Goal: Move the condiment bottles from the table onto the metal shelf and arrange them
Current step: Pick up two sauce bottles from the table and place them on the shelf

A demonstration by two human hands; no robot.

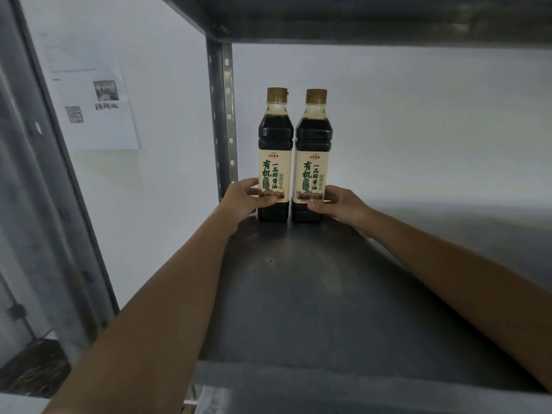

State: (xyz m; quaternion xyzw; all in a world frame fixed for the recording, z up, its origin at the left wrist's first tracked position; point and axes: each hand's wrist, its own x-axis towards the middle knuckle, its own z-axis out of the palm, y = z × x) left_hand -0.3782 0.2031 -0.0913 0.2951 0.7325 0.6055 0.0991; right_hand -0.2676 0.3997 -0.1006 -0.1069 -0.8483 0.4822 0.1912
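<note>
Head view: 2 dark condiment bottles are being held upright at the back of a shelf, 1 in each hand, with both forearms being stretched forward over the deck.
Left bottle (274,138): it is being stood on the metal shelf (313,294) in the back left corner, just beside the perforated upright post (222,115).
Right bottle (313,141): it is being stood upright just to the right of the left bottle; whether the 2 are touching cannot be told.
Left hand (243,198): the left bottle is being grasped low down, with the thumb being laid across the bottom of the label and the fingers being curled round the far left side.
Right hand (340,203): the right bottle is being grasped near its base, with the thumb being pressed on the lower front and the fingers being wrapped round the right side.
Caps (277,95): both bottles are being closed by golden-brown caps, with a clear neck above the dark liquid.
Labels (310,177): cream labels with green characters are being turned toward the camera.
Upper shelf (358,22): a 2nd grey deck is being shown above the bottles.
Wall (403,115): a white surface is being seen behind the shelf, and a paper sheet (98,115) with a square code and a small photo is being displayed on it at the left.
</note>
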